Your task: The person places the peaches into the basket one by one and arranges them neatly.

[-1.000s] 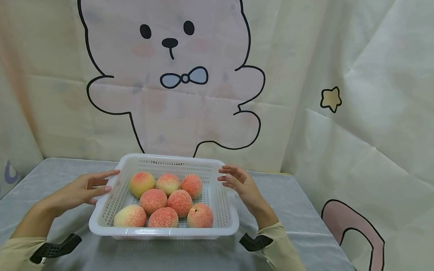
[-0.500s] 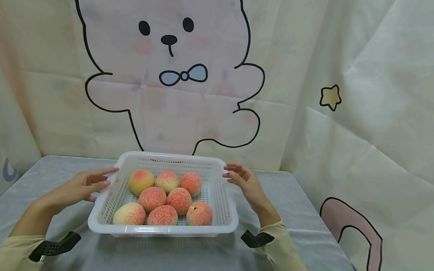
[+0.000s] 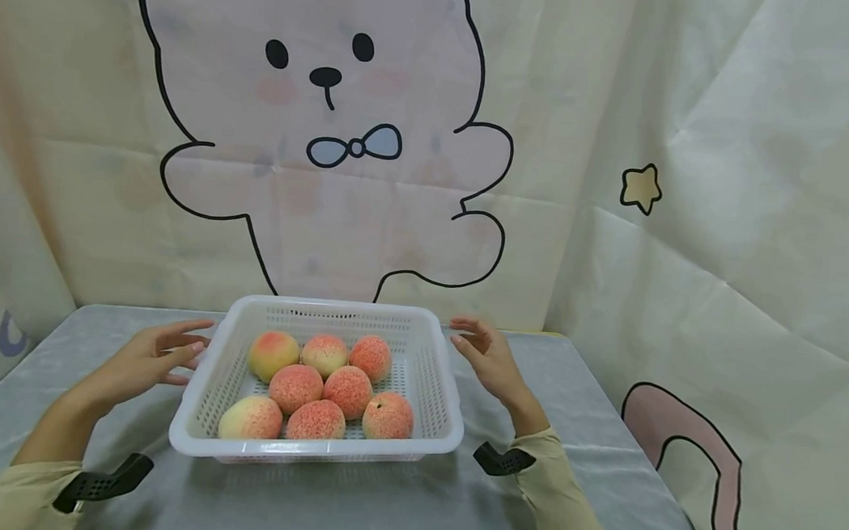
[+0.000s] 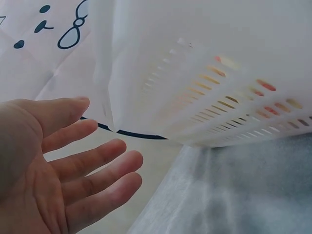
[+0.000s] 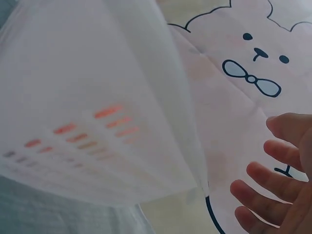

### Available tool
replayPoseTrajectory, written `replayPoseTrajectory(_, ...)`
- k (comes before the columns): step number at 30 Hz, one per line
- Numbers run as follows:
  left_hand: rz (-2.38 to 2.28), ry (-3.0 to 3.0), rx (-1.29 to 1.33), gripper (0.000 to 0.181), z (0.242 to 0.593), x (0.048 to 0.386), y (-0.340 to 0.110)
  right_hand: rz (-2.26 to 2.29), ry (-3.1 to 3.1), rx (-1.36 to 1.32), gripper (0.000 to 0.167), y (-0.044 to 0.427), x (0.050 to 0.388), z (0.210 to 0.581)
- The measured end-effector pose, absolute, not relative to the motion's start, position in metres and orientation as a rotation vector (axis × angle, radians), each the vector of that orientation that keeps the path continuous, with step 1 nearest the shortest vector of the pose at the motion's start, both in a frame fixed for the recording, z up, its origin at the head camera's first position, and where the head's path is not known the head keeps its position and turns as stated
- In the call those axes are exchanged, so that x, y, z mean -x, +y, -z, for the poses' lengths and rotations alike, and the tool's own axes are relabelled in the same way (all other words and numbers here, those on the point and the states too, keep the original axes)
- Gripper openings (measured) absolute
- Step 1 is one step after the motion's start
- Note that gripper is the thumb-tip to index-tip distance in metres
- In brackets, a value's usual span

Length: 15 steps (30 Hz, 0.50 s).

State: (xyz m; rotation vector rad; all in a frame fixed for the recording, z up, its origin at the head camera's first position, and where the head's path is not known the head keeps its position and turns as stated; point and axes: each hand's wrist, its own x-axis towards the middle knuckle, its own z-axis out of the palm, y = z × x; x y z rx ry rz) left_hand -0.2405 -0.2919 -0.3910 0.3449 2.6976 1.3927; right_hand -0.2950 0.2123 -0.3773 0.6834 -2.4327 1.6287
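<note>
A white perforated plastic basket [image 3: 314,450] stands on the table with several peaches [image 3: 347,392] lying inside it. To its left, my left hand [image 3: 144,364] hovers just off the rim with its fingers spread loosely. My right hand [image 3: 490,362] is held apart from the basket's right side, fingers relaxed. In the left wrist view, a gap shows between the left hand [image 4: 73,170] and the basket wall [image 4: 195,83]. The right wrist view likewise has bare space between the right hand [image 5: 278,185] and the basket [image 5: 87,73]. Neither hand holds anything.
A grey cloth [image 3: 308,505] covers the table. Behind it hangs a pale curtain with a printed cartoon bear [image 3: 326,202]. Another curtain with a star [image 3: 642,188] hangs along the right side. Black wrist devices [image 3: 503,460] sit on both sleeves.
Both hands have drawn outward from the basket, the left hand to the left and the right hand to the right. The peaches and basket keep their arrangement; the view has shifted slightly.
</note>
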Motion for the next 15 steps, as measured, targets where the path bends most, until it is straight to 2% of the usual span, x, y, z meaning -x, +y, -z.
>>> replayPoseTrajectory(15,-1.259,2.895,-0.3,0.062,0.399,0.244,-0.298,-1.161,-2.588,-0.523,0.04,0.231,0.302,0.382)
